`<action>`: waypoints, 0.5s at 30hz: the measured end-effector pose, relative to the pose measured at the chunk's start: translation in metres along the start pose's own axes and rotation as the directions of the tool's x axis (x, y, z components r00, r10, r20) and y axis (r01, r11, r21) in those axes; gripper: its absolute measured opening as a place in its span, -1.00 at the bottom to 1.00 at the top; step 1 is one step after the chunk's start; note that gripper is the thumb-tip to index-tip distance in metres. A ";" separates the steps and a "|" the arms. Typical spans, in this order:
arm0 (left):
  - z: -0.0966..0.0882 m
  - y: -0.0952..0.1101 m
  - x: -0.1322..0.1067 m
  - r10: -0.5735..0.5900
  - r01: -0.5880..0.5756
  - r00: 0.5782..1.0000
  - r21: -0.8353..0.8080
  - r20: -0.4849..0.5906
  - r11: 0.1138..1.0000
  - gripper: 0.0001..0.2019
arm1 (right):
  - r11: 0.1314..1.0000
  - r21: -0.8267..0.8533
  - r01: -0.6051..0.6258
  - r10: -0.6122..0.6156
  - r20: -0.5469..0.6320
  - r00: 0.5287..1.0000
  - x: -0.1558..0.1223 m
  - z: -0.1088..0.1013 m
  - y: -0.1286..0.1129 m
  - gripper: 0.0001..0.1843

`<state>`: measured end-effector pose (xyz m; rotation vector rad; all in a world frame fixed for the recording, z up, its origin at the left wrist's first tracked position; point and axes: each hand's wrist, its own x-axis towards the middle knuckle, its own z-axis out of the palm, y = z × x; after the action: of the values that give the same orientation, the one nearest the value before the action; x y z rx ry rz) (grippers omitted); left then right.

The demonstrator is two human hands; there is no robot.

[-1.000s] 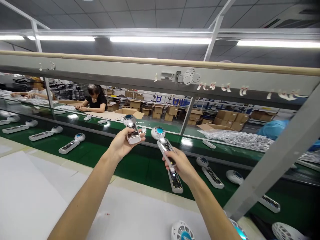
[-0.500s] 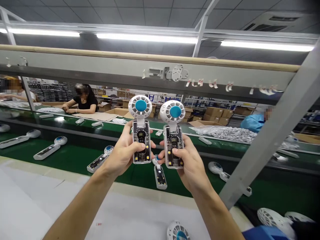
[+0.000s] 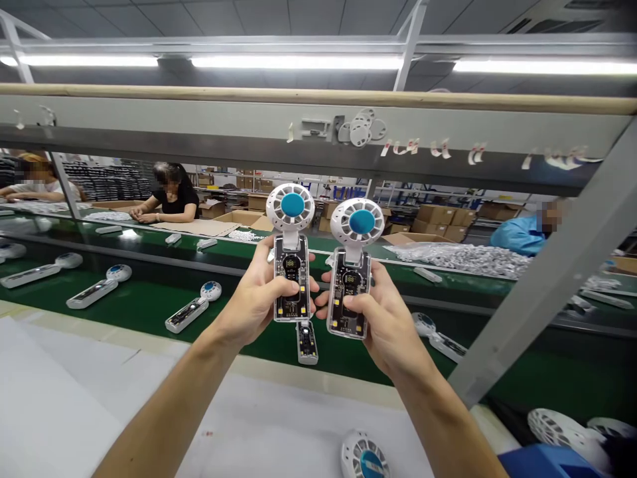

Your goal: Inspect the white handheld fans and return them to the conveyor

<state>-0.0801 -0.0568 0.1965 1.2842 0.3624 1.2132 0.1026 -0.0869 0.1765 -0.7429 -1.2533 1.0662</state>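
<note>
My left hand (image 3: 253,295) is closed around the clear body of a small handheld fan (image 3: 291,272), thumb across its front. In my right hand (image 3: 391,315) is a second handheld fan (image 3: 352,282), gripped the same way. Both fans stand upright side by side, a little apart, over the green conveyor belt (image 3: 144,325). Each has a white round grille with a blue centre and a dark circuit board with a small display. Behind them, another handheld fan (image 3: 307,345) lies on the belt, its head hidden.
More fans lie on the belt, including one (image 3: 186,315) at left. A fan (image 3: 365,455) rests on the white worktop (image 3: 279,411). A slanted metal post (image 3: 527,265) stands at right, below a shelf beam (image 3: 199,116). Co-workers sit across the belt, near a bag of small white parts (image 3: 462,260).
The view has shifted slightly, and both held fans sit further right in it. Fans on the belt have moved left relative to the background. Both hands keep their grip.
</note>
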 end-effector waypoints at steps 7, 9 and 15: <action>-0.002 -0.003 0.002 -0.009 0.008 0.999 0.023 0.033 1.000 -0.33 | 0.998 -0.043 0.044 -0.043 0.010 0.999 0.000 -0.001 -0.003 -0.24; -0.003 -0.002 0.002 0.001 -0.003 0.999 0.032 0.049 0.999 -0.31 | 0.997 -0.047 0.063 -0.062 0.015 0.998 0.000 -0.002 -0.002 -0.26; -0.006 0.002 0.000 -0.009 0.008 0.999 0.032 0.047 0.999 -0.28 | 0.997 -0.067 0.049 -0.048 0.025 0.999 0.001 -0.004 0.002 -0.25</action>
<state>-0.0856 -0.0541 0.1963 1.3351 0.3543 1.1721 0.1064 -0.0852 0.1743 -0.7495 -1.3264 0.9996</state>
